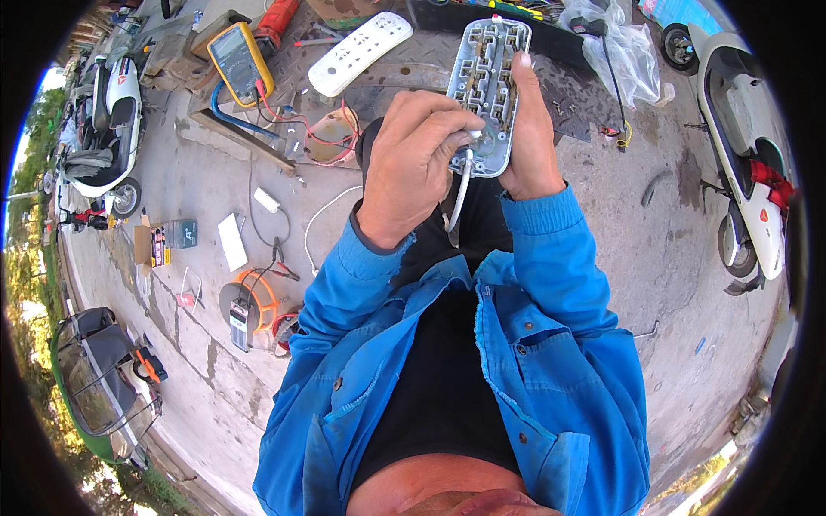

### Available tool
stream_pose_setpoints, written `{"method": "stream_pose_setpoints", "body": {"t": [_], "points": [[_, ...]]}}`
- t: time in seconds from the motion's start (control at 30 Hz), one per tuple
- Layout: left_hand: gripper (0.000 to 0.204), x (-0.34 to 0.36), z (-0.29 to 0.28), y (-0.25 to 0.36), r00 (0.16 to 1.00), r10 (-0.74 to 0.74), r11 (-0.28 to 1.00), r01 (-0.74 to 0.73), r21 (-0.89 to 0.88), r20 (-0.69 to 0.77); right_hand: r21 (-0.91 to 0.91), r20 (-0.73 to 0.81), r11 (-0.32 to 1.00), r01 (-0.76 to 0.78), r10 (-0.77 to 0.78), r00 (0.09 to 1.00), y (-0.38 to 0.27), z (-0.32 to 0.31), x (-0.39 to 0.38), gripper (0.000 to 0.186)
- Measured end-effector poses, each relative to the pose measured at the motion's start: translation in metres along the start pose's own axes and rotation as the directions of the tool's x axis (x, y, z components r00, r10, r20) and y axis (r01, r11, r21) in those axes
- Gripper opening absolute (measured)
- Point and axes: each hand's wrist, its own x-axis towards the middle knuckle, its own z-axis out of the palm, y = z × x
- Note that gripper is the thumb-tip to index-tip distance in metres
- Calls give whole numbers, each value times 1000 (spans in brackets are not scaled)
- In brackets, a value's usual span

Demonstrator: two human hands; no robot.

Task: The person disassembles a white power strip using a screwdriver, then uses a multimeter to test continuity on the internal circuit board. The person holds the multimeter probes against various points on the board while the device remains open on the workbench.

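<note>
My right hand (529, 146) grips an opened grey power strip (491, 73) along its right side, thumb on the edge. Its inner metal contact strips and small posts show. My left hand (411, 155) is closed at the strip's lower end, fingertips pinched beside a small white piece (476, 134); what exactly they hold is hidden. A white cable (464, 187) leaves that end and hangs toward my lap. Just beyond my hands, on a dark metal plate, lie a white socket panel (360, 53) and a yellow multimeter (239, 60) with red and black leads.
A plastic bag (628, 73) and hand tools top the low work surface (404, 82). Scooters (738, 112) stand left and right, a green vehicle (95, 387) lower left. An orange reel (254, 301), a clamp-lead device (240, 322), small boxes (163, 241) and loose cables lie on the concrete.
</note>
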Motion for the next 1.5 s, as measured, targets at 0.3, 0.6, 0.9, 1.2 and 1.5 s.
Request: {"method": "stream_pose_setpoints", "body": {"t": [0.3,0.6,0.9,1.2,1.5], "points": [[24,-1,0,2,1000,-11,1000,10,21,21,10,29,1000,23,-23,999,3,-2,1,63],[23,3,1,0,1000,16,1000,-15,13,-15,-27,-5,999,44,-44,999,0,3,-1,61],[23,-1,-2,0,999,-19,999,18,32,27,6,3,1000,10,-10,1000,4,1,1,60],[26,-3,4,-4,992,-72,986,55,-156,-102,56,91,998,7,-12,996,3,-2,5,65],[30,-5,-7,-6,987,-142,984,133,-118,-72,95,115,995,-23,12,993,6,-4,9,66]]}}
